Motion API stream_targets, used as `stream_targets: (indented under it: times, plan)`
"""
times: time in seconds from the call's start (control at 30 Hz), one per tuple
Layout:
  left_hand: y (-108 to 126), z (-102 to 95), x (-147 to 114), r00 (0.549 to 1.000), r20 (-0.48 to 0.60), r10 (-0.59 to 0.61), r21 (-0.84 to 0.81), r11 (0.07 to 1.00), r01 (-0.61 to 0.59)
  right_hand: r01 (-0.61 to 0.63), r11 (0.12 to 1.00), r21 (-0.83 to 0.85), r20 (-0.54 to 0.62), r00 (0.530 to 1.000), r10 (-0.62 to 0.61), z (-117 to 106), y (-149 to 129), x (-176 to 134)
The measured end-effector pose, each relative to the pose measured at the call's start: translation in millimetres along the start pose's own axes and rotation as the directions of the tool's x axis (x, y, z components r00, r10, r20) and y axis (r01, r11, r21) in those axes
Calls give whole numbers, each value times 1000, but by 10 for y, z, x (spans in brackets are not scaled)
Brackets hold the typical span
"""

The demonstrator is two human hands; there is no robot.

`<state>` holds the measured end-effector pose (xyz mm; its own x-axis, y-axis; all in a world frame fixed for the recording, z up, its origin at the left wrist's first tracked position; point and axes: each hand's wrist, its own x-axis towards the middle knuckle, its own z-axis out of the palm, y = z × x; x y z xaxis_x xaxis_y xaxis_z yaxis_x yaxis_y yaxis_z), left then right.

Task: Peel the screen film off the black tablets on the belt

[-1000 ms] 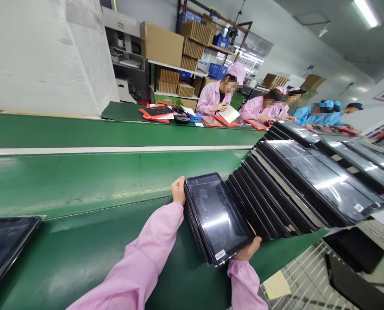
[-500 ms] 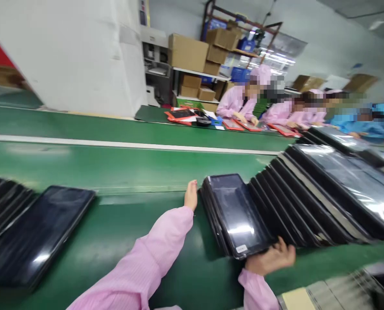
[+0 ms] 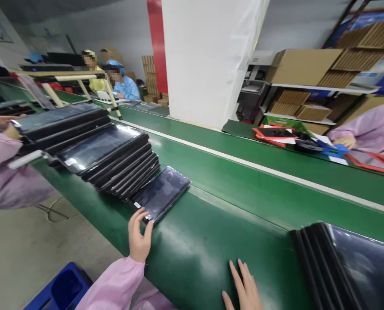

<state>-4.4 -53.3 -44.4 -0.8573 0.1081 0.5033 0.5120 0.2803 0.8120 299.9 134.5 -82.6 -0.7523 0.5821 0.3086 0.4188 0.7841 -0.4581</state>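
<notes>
My left hand (image 3: 139, 239) is at the near corner of a dark tablet (image 3: 164, 189), fingers and thumb apart and the fingertips at its edge. Whether they press on it I cannot tell. That flat, glossy tablet lies at the right end of a row of overlapping tablets (image 3: 124, 161) leaning on one another. Over the green belt (image 3: 192, 241) my right hand (image 3: 245, 286) is spread out, holding nothing and partly cut off by the bottom of the view. To its right stands another leaning stack of tablets (image 3: 363, 262).
At the left edge a co-worker's hand (image 3: 1, 122) rests near more tablets. A white rail (image 3: 237, 155) runs along the belt. Across it, another person's hand (image 3: 345, 141) is beside red-edged sheets (image 3: 276, 135). A blue plastic stool or bin (image 3: 61, 288) stands on the floor.
The view has swung to the left. Both hands have come away from the tablet stack on the right; my left hand is now at the left row's end tablet, my right hand over the belt.
</notes>
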Motion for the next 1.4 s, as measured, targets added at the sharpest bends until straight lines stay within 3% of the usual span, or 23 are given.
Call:
stream_targets:
  times: [0.07,0.17,0.23,0.33,0.47,0.57,0.67,0.77,0.83,1.0,1.23,1.4]
  plan:
    - [-201,-128,138,976,-95,-195,-43,980,192,34,992,124,95,994,-46,116,-184,488]
    - [-421,-112,328,934,-19,-357,-62,933,355,-17,941,339,112,993,-22,409,-569,1398]
    - [-514,-38,462,932,4,-362,4,932,362,-40,928,370,88,996,8,704,-838,2024]
    - [-580,76,654,935,-55,-350,66,933,353,-81,913,400,45,997,69,1114,-1149,2809]
    - [-585,169,800,933,-123,-338,106,930,351,-91,914,395,14,996,93,1319,-1314,3336]
    - [-531,171,757,932,-140,-335,132,926,353,-49,917,397,14,999,48,1273,-1233,3359]
    - [-373,153,523,944,-90,-318,147,933,328,-17,913,408,-4,1000,20,1107,-973,3214]
    - [-94,193,134,957,53,-286,157,949,275,-8,906,422,-23,1000,20,806,-552,2982]
    - [116,248,-132,942,175,-285,169,952,256,-19,903,428,-29,999,34,557,-241,2779]
    - [486,323,-478,842,458,-284,153,959,240,-95,912,399,-81,987,138,59,240,2271]
    - [577,227,-452,806,493,-327,131,944,303,-109,916,385,-80,985,150,6,131,2130]
    - [470,130,-496,793,484,-368,78,922,381,-64,925,376,25,998,59,-106,-38,2448]
